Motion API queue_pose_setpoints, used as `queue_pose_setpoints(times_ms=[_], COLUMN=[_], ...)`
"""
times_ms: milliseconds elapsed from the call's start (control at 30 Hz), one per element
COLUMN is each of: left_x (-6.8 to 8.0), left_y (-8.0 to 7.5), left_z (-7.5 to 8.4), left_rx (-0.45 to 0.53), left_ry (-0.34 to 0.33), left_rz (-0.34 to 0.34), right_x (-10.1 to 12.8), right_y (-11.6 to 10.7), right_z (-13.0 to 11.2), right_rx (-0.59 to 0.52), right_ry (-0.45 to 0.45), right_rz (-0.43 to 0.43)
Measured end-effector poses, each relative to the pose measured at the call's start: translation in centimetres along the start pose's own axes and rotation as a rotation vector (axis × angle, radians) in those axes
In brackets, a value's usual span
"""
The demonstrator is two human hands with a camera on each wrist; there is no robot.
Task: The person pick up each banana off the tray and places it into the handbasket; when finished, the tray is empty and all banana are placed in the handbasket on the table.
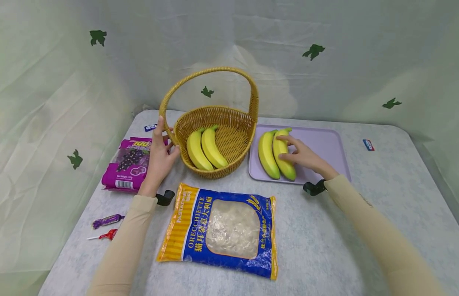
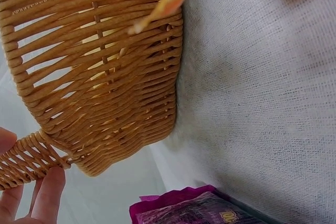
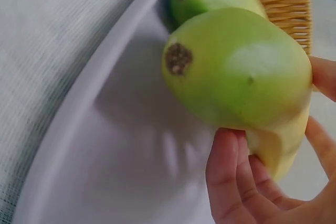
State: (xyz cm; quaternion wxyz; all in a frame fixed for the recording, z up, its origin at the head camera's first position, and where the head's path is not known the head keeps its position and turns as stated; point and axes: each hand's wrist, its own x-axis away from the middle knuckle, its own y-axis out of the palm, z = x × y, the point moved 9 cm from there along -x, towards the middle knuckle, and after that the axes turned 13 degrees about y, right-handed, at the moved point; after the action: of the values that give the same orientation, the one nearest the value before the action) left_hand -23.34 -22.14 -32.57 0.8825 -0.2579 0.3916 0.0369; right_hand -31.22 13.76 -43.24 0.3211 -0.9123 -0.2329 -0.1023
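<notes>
two bananas [image 1: 197, 150] lie side by side in the wicker basket [image 1: 231, 139], and on my remote feed i see another pair at the left end of the lilac tray [image 1: 318, 139] just beside it; my right hand [image 1: 305, 155] grips the right-hand banana [image 1: 279, 147] of that pair, thumb on one side and fingers on the other, with the left-hand banana [image 1: 266, 156] right next to it; i cannot tell whether the gripped one touches the tray; my left hand [image 1: 163, 154] pinches the basket's tall handle [image 1: 214, 70] low on its left side; near that hand i have a purple grape candy bag [image 1: 131, 164]; nearer me on the desk [image 1: 318, 238] lie a blue and yellow pasta bag [image 1: 233, 230] and, to the left, a purple wrapped sweet [image 1: 106, 221] beside a red lollipop [image 1: 109, 234]
</notes>
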Motion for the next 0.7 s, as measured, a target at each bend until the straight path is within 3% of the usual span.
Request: queue_pose_setpoints(times_ms=[300,567,700], left_x=[-0.1,0.0,0.4], left_y=[-0.1,-0.1,0.2], left_z=[0.2,0.1,-1.5], left_rx=[-0.013,-0.005,-0.010], left_ry=[0.003,0.010,0.020], left_rz=[0.004,0.006,0.013], right_x=[1.4,2.3,2.4], right_y=[-0.1,1.6,2.7], right_z=[-2.7,-6.5,-8.4], right_rx=[-0.089,-0.101,-0.079], right_ry=[-0.060,-0.142,-0.195], right_rz=[-0.021,-0.087,-0.127])
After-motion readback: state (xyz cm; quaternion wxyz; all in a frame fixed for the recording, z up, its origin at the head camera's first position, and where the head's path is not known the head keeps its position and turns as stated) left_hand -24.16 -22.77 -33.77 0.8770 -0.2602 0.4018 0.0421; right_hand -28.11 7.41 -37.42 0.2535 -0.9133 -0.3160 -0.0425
